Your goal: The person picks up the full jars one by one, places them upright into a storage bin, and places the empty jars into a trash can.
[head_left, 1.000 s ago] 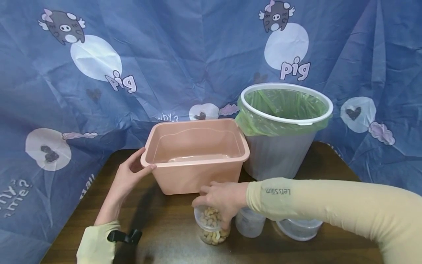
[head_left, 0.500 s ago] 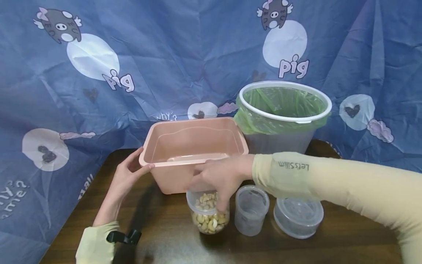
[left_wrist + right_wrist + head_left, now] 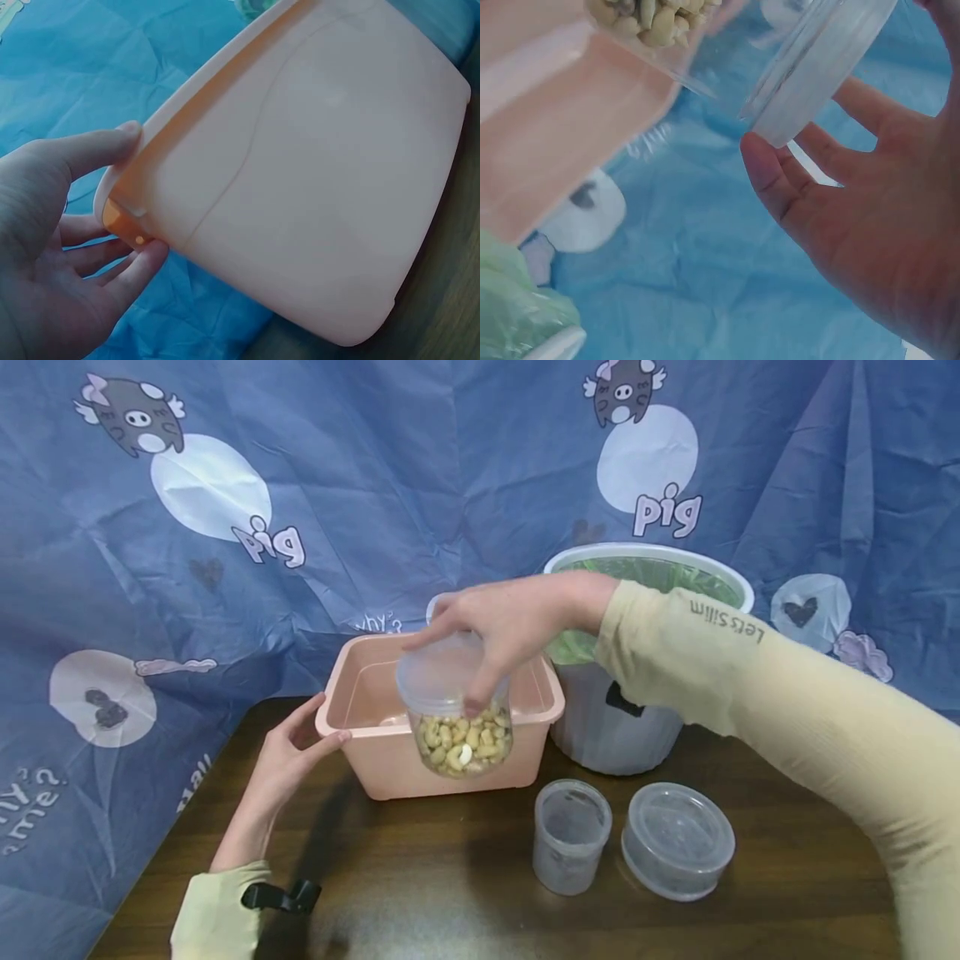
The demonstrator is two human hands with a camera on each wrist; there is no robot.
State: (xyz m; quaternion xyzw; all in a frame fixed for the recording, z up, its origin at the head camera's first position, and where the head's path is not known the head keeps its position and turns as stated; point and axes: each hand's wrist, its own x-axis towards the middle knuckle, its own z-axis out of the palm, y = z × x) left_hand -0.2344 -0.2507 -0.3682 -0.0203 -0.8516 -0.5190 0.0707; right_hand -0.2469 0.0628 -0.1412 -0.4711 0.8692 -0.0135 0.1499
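Note:
My right hand (image 3: pixel 510 618) grips a clear lidded jar of cashew nuts (image 3: pixel 461 739) by its lid from above. In the head view the jar hangs in the air before the front rim of a pink plastic basin (image 3: pixel 375 768), its lid overlapping the basin's opening. The right wrist view shows fingers round the edge of the whitish lid (image 3: pixel 810 82), with the nuts at the jar's far end. At the basin's left corner, my left hand (image 3: pixel 288 760) pinches the rim; the left wrist view has the thumb and fingers (image 3: pixel 139 277) on either side of the rim.
Behind the right arm stands a grey bin (image 3: pixel 600 727) with a green liner, beside the basin. A clear open-looking cup (image 3: pixel 570 864) and a low round lidded container (image 3: pixel 678 843) stand at the right of the dark wooden table (image 3: pixel 420 893). A blue printed cloth (image 3: pixel 375 460) hangs behind.
My right hand has lifted the jar of cashews off the table, up and slightly left to the basin's front rim. The left hand stays on the basin.

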